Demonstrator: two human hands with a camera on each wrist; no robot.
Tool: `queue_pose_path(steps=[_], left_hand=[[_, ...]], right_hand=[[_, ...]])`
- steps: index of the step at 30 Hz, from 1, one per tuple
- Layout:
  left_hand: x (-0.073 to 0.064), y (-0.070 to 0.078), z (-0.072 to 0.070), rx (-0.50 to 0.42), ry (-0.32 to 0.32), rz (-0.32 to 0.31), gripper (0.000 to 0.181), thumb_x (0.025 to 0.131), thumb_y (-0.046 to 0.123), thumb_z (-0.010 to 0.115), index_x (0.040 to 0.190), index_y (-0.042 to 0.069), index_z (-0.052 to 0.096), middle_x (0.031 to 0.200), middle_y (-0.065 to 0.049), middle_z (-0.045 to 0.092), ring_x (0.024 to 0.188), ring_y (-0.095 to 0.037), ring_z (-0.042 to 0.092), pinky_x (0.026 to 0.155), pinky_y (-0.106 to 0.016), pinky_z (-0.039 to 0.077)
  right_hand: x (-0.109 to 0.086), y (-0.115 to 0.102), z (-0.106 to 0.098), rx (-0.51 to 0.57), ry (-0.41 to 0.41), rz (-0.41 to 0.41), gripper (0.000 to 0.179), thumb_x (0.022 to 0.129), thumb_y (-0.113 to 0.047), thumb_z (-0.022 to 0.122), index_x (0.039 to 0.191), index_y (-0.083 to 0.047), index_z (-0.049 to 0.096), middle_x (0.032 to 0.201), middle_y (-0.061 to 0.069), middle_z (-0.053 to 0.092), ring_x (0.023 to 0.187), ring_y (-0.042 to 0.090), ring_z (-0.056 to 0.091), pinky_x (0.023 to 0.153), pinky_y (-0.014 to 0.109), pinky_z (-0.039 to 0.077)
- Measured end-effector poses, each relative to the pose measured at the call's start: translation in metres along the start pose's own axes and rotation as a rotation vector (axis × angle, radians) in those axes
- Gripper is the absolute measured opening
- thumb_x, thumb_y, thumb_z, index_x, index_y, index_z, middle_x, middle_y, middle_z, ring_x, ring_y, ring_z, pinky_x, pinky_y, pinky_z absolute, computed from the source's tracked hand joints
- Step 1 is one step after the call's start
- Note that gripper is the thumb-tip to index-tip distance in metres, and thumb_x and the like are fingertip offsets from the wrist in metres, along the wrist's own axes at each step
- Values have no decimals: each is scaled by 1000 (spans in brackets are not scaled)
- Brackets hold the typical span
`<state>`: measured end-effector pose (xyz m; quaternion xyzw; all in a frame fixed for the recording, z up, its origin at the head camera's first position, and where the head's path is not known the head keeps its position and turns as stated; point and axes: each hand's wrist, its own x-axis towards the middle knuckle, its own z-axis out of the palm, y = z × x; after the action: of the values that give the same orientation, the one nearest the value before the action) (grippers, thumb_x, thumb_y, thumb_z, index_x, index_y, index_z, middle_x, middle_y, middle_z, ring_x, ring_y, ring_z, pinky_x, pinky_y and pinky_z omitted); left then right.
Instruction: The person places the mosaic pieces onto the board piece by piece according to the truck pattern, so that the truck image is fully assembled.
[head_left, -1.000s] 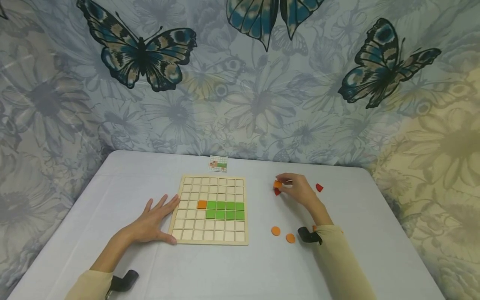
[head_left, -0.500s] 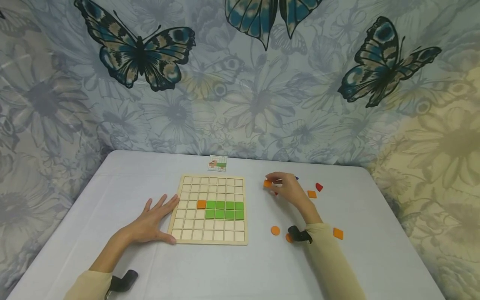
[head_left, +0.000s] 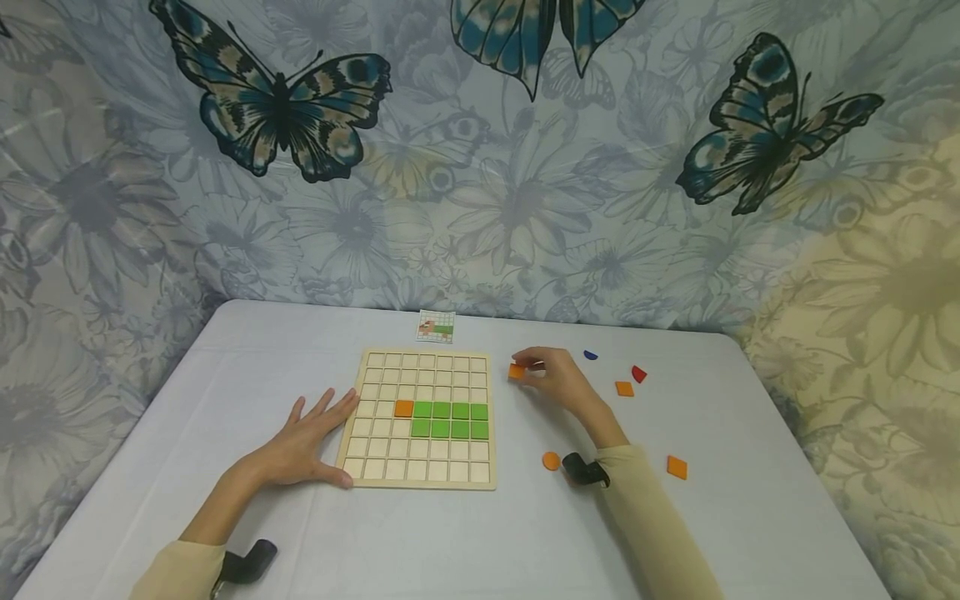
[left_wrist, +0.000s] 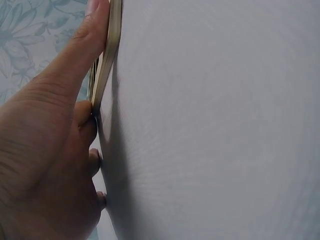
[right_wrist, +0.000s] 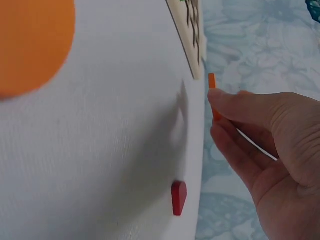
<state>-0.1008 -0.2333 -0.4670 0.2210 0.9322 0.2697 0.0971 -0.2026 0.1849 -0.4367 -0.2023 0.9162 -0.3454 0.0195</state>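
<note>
Spread over the lower left side of a wooden grid board (head_left: pixel 420 472), my left hand (head_left: pixel 300 450) touches the board's edge with thumb and fingertips; the left wrist view has the thumb (left_wrist: pixel 75 60) against that edge. Just off the board's upper right side, my right hand (head_left: pixel 558 379) pinches a small orange square tile (head_left: pixel 516 372) between thumb and fingers. The right wrist view shows this tile (right_wrist: pixel 212 81) edge-on, raised above the table. Two rows of green square tiles (head_left: pixel 452 420) fill cells on the board. One orange tile (head_left: pixel 403 409) sits left of the upper row.
Behind the board lies a small pattern card (head_left: pixel 436 327). Right of it are a blue half-disc (head_left: pixel 591 355), a red piece (head_left: pixel 638 374), an orange square (head_left: pixel 625 389), an orange diamond-like tile (head_left: pixel 677 467) and an orange disc (head_left: pixel 551 461). A butterfly-patterned wall (head_left: pixel 517 200) stands behind the table.
My right hand has moved left toward the board, carrying the orange tile. The blue half-disc and orange tiles on the right have come into view; one orange disc is now hidden. My left hand stays put.
</note>
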Motion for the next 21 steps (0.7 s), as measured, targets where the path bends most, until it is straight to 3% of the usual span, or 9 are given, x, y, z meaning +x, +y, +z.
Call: queue_pose_path(steps=[12,21], left_hand=[[-1,-1,0,-8,2,-3,128,57,66,81,154,3,26,161,-16,20,147,-46,8,112,-67,-6],[0,1,-1,-9,-4,-2,128,57,65,81,154,2,26,161,-16,20,147,-46,8,112,-67,-6]], right_hand=[[9,-18,13,6,-48,-79,34,82,2,76,115,2,69,112,14,71,104,27,66,90,37,55],[15,-31,26,12,-88,-86,34,83,-1,76,116,1,69,114,12,71,105,25,66,92,35,54]])
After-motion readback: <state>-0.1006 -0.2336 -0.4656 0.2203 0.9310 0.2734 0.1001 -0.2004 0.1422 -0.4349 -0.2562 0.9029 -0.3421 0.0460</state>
